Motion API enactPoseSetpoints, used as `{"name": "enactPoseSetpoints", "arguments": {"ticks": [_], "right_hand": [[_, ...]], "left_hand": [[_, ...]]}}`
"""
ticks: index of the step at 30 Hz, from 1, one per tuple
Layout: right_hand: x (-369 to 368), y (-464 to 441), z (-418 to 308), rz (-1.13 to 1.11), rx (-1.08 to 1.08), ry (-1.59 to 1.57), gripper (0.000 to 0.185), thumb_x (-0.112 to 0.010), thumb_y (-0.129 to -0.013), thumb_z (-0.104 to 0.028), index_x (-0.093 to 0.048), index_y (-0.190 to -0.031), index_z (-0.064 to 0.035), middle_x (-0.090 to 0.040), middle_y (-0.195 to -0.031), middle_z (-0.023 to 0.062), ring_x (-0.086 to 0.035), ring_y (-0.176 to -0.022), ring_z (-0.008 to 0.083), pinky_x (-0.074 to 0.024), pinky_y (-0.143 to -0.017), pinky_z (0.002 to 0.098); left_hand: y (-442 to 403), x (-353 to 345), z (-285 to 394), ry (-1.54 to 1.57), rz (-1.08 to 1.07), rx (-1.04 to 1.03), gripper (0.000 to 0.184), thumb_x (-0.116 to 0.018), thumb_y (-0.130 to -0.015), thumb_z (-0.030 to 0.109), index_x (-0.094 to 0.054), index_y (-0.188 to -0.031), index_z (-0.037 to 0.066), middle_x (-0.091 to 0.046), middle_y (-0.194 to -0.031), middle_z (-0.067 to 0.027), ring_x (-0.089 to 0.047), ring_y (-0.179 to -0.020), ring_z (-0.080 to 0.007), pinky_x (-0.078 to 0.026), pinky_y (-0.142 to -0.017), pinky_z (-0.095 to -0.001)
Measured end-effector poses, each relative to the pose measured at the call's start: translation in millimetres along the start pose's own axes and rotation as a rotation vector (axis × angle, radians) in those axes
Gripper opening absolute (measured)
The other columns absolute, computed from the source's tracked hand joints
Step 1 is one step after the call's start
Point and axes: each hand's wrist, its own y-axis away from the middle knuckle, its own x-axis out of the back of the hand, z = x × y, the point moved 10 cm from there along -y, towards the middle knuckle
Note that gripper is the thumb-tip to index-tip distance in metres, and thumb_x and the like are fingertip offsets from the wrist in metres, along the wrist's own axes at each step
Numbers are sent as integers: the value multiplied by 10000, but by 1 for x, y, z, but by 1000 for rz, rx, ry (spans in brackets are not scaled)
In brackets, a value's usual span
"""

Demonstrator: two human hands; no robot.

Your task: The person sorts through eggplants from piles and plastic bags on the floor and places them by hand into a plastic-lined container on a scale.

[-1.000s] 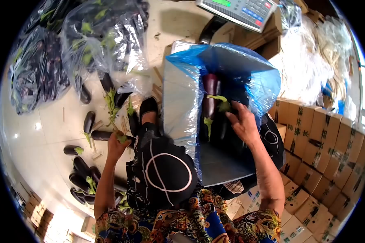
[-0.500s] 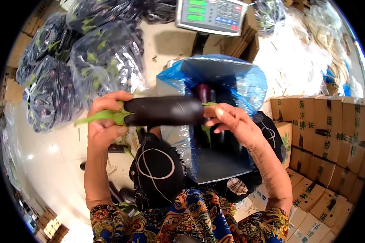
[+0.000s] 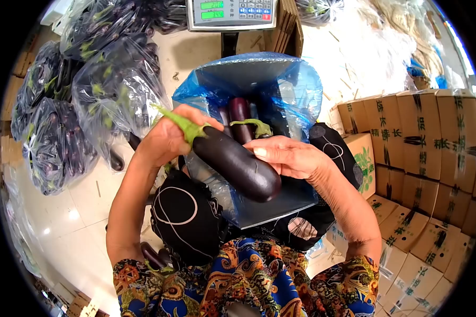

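Note:
A large, dark eggplant (image 3: 237, 165) slants across the middle of the head view, its green stem at upper left and its rounded end at lower right. My left hand (image 3: 172, 136) is closed around the stem end. Against its far side, near the rounded end, rests my right hand (image 3: 293, 157), thumb showing and some fingertips hidden behind the eggplant. Below both hands stands an open box lined with a blue plastic bag (image 3: 301, 100). Inside the bag lies another eggplant (image 3: 240, 113), purple and glossy, with more dark ones partly covered by my hands.
Clear bags of eggplants (image 3: 119, 84) sit on the floor at left. A digital scale display (image 3: 231, 13) stands beyond the box. Stacked printed cartons (image 3: 415, 132) fill the right side. Loose eggplants (image 3: 154, 256) lie beside my left knee (image 3: 177, 211).
The held eggplant has turned from level to slanting, its rounded end now lower and nearer me. My right hand has shifted along its side. The whole view has shifted.

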Motion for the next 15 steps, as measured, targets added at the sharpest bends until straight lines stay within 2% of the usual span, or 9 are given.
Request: {"name": "enactPoseSetpoints", "arguments": {"ticks": [3,5,6,8,9,10,13,14,15], "right_hand": [[-5,-3,1,24,8,-162,470,-512,-1021,-327,-516,-1313,41,-646,-1197,113,-654,-1034,169,-535,-898,296],[-2,-8,0,45,35,-231,481,-513,-1019,-349,-513,-1319,26,-644,-1198,112,-653,-1037,172,-529,-902,288],[6,-7,-1,135,45,-151,516,-516,-1008,-405,-510,-1319,7,-642,-1196,120,-657,-1025,179,-545,-870,302],[14,-10,6,183,22,-127,523,-530,-997,-427,-520,-1307,-7,-642,-1193,123,-659,-1013,179,-556,-843,310],[18,-12,10,208,9,-115,526,-537,-991,-439,-525,-1301,-14,-642,-1191,124,-661,-1007,179,-562,-829,314],[20,-13,10,250,36,-87,559,-499,-997,-469,-501,-1306,-4,-651,-1147,185,-681,-960,230,-578,-792,346],[-1,-21,6,40,14,-314,596,-440,-1009,-494,-459,-1336,4,-649,-1096,261,-694,-909,299,-586,-774,379],[-1,-25,3,1,43,-301,646,-371,-1015,-529,-418,-1371,8,-633,-1073,323,-694,-888,358,-592,-755,414],[-7,-29,4,-52,32,-350,656,-365,-1013,-537,-411,-1381,4,-631,-1078,324,-694,-887,360,-592,-754,415]], "left_hand": [[-13,3,-8,-3,21,127,413,-729,-824,241,-535,-1134,49,-629,-1057,-113,-612,-759,-115,-491,-613,-223],[-22,-1,-5,-74,127,117,368,-664,-902,370,-562,-1037,43,-610,-853,-14,-507,-555,-39,-384,-458,-172],[-26,2,-6,-124,164,145,365,-650,-915,393,-570,-1006,49,-606,-824,-7,-495,-532,-35,-378,-450,-169],[-26,0,-1,-286,171,278,397,-556,-994,388,-553,-1104,6,-619,-825,-15,-590,-622,-56,-478,-541,-187],[-26,0,0,-304,198,278,389,-541,-1001,386,-561,-1101,11,-622,-804,-12,-568,-576,-51,-456,-501,-183],[-28,0,0,-322,227,277,382,-527,-1008,384,-569,-1097,15,-625,-783,-10,-547,-530,-47,-435,-461,-178],[-23,-2,2,-218,271,266,361,-494,-1024,371,-587,-1093,28,-645,-798,-26,-539,-504,-51,-428,-433,-181],[-21,-3,2,-158,276,258,355,-486,-1029,365,-592,-1092,32,-654,-817,-34,-546,-514,-56,-436,-440,-185],[-21,-4,6,-93,266,209,355,-482,-1030,366,-594,-1091,35,-659,-831,-38,-554,-526,-57,-440,-443,-186]]}}
